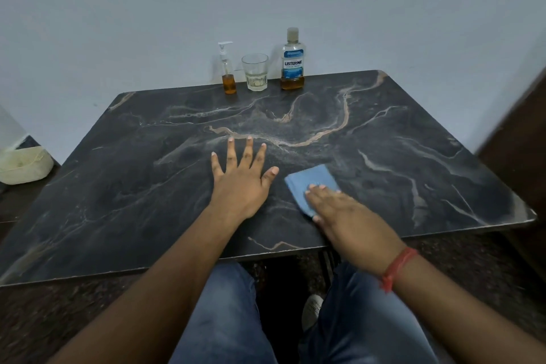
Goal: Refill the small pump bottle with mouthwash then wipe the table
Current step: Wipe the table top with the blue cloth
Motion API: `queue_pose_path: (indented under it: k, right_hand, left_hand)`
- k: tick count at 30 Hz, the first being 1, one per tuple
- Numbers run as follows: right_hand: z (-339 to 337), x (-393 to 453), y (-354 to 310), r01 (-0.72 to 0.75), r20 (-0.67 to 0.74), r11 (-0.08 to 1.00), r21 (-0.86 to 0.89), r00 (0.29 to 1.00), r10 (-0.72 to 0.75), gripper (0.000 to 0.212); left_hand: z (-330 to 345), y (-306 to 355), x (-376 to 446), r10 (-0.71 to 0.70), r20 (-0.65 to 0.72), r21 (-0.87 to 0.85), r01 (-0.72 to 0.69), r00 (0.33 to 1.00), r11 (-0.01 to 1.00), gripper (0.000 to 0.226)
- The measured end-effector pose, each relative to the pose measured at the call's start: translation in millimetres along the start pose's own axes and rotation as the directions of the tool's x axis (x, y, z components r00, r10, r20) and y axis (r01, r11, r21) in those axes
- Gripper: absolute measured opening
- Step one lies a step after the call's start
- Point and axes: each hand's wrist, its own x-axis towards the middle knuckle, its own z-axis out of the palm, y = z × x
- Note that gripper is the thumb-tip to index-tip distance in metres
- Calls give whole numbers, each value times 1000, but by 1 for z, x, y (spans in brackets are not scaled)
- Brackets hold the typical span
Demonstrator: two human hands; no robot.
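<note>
A small clear pump bottle (228, 74) with amber liquid low in it stands at the far edge of the dark marble table (413, 139). Right of it stands a mouthwash bottle (292, 62), capped, with a little amber liquid at its bottom. A folded blue cloth (310, 182) lies on the table near the front. My right hand (342, 213) rests flat on the cloth's near half, pressing it down. My left hand (242, 177) lies flat on the table left of the cloth, fingers spread, holding nothing.
A clear drinking glass (255, 71) stands between the two bottles. A pale bag-like object (23, 164) sits on the floor at the left. A dark wooden edge (520, 133) rises at the right. My knees are under the table's front edge.
</note>
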Motion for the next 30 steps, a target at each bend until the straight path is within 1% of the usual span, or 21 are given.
queue_pose_path:
  k: [2,3,4,5,7,8,10,11,12,13,14,16,17,18,20,21,22,25,26,29,30]
  right_hand:
    - [-12,2,29,-167,-29,986,8,986,167,51]
    - [-15,-1,34,-222,-46,975,0,974,221,51]
    - [-14,-6,30,-216,-76,976,2,974,215,51]
    - [-10,-13,20,-169,-69,986,2,983,169,51]
    - [-4,-27,11,-50,8,998,36,999,50,50]
    - [-9,-30,20,-47,1,998,47,999,47,50]
    - [-24,-31,52,-197,-25,980,37,980,198,49]
    - [-31,-34,63,-292,-33,955,46,955,293,49]
    - [-32,-37,65,-343,-56,938,54,937,346,49]
    - [-30,-41,58,-319,-86,945,64,942,324,49]
    - [-24,-46,44,-255,-73,965,59,963,259,50]
    - [-16,-54,32,-106,-5,991,83,994,107,49]
    - [-21,-55,37,-109,4,988,105,994,109,49]
    - [-28,-52,50,-181,-3,978,107,983,182,48]
    - [-40,-48,76,-355,-32,927,123,932,362,47]
    - [-41,-47,76,-393,-47,913,105,916,399,48]
    - [-36,-49,67,-372,-67,925,83,924,377,48]
    - [-18,-57,43,-169,-36,983,78,984,172,49]
    - [-22,-56,50,-178,-34,980,92,983,182,48]
    - [-36,-48,83,-389,-63,917,88,917,395,48]
    - [-34,-49,82,-396,-78,916,71,913,400,48]
  left_hand:
    - [1,5,1,17,-6,0,-17,1000,1000,75]
    - [1,7,1,25,-14,-1,-25,1000,1000,75]
    - [1,9,2,31,-22,-2,-31,999,1000,75]
    - [2,11,3,35,-25,-2,-35,999,999,75]
    - [2,16,6,40,-20,-4,-40,999,999,75]
    - [3,19,7,44,-17,-5,-44,999,999,75]
    - [3,23,10,55,-20,-7,-55,998,998,75]
    - [4,25,10,62,-22,-8,-62,998,998,74]
    - [4,28,10,67,-23,-9,-68,997,998,74]
    - [5,32,11,71,-22,-10,-72,997,997,75]
    - [6,36,11,76,-17,-12,-76,997,997,75]
    - [8,44,12,88,-3,-19,-88,996,996,76]
    - [9,48,13,95,4,-21,-95,995,995,76]
    - [10,52,13,103,9,-21,-103,995,994,76]
    - [11,56,13,111,8,-21,-111,994,994,76]
    - [12,59,12,112,8,-23,-112,994,993,76]
    - [12,61,12,112,9,-25,-112,994,993,76]
    - [12,69,14,122,18,-22,-122,992,992,76]
    - [11,71,14,129,21,-18,-128,991,992,76]
    - [9,74,16,138,27,-20,-137,990,990,76]
    - [10,75,16,138,24,-18,-137,990,990,77]
